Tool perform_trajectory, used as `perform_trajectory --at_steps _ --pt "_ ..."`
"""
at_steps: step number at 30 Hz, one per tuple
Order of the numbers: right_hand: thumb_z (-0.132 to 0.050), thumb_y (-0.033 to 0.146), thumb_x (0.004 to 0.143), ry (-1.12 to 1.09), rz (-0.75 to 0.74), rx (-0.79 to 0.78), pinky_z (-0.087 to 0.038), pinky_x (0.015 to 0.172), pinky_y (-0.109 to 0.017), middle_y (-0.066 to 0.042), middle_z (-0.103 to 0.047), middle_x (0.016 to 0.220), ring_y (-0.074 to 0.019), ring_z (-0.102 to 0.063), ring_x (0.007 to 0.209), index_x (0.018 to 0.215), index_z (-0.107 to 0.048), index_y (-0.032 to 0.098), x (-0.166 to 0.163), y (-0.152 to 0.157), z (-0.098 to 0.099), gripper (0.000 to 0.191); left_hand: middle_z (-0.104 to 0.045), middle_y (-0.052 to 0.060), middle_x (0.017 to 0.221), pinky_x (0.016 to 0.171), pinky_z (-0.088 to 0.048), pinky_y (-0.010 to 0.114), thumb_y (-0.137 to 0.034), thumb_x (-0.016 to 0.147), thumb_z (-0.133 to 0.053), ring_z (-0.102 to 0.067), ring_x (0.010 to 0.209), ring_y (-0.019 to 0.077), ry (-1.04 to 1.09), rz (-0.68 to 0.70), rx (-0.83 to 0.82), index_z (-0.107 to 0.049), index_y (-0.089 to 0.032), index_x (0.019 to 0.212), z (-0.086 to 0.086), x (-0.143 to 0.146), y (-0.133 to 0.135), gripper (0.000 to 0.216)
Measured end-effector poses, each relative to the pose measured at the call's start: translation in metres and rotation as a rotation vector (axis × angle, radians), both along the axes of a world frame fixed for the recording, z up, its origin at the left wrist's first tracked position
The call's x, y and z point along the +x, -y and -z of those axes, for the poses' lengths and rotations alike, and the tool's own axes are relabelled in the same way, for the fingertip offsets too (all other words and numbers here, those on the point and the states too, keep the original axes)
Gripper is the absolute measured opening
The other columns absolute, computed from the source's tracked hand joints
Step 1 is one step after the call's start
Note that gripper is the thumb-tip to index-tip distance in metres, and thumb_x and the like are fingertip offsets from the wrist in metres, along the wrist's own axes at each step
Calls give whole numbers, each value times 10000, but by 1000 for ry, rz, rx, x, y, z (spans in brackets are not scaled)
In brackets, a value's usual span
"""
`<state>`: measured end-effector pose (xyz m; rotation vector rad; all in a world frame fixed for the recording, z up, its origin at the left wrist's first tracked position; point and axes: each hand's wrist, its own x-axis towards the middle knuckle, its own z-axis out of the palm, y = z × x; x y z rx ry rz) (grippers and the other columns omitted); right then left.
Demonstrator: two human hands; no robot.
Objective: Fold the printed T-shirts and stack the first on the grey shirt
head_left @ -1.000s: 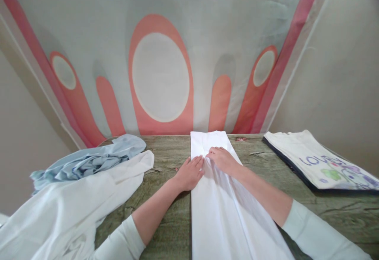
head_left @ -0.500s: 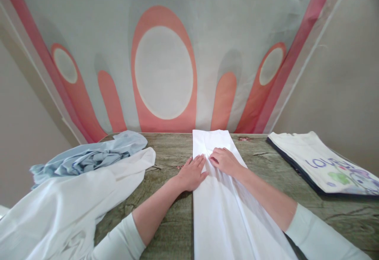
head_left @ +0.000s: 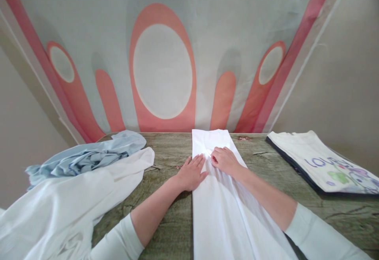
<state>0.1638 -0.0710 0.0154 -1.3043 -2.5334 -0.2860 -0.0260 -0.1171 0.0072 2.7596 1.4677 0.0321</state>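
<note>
A long white folded garment (head_left: 219,216) runs from the table's far edge toward me, with creases spreading from the spot where my hands work. My left hand (head_left: 192,174) rests flat with fingers stretched, partly on the garment's left edge and partly on the wood. Just right of it, my right hand (head_left: 225,161) has its fingers curled in and pinches the white cloth. The exact fold between those fingertips is hidden. What kind of garment this is, I cannot tell.
On the left, a crumpled light blue garment (head_left: 118,141) lies behind a loose white garment (head_left: 74,193). A folded white top with printed lettering (head_left: 319,149) lies on dark cloth at the right. The wooden table (head_left: 168,145) ends against a printed wall.
My right hand's fingers have curled in more tightly on the cloth and shifted very slightly right. My left hand stays flat in place. The view has moved a little.
</note>
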Motion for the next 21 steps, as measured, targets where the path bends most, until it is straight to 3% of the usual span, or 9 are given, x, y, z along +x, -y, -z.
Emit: perform_trajectory --at_steps 6,12,21 --pt "-474 216 878 -139 -81 -120 -355 740 -258 -30 -601 864 -142 -555 811 856 -622 178 10 -2 -5 154 -149 75 1497 1071 -158 434 -469 942 -176 -134 1364 226 30 10 -4 -177 -214 1423 -3 0 2 545" --pt "-480 135 863 -166 -114 -41 -356 803 -270 -42 -577 1019 -158 -520 932 1054 -604 199 13 -5 -6 236 -156 58 1498 1066 -166 459 -456 946 -201 -142 1362 235 55 19 9 -183 -271 1417 0 0 1 506" --pt "-474 187 885 15 -65 36 -309 795 -343 -68 -615 952 -210 -487 919 899 -667 199 11 -8 -2 193 -128 61 1503 1071 -148 463 -457 947 -186 -120 1367 237 45 22 -4 -177 -258 1422 -2 0 1 514"
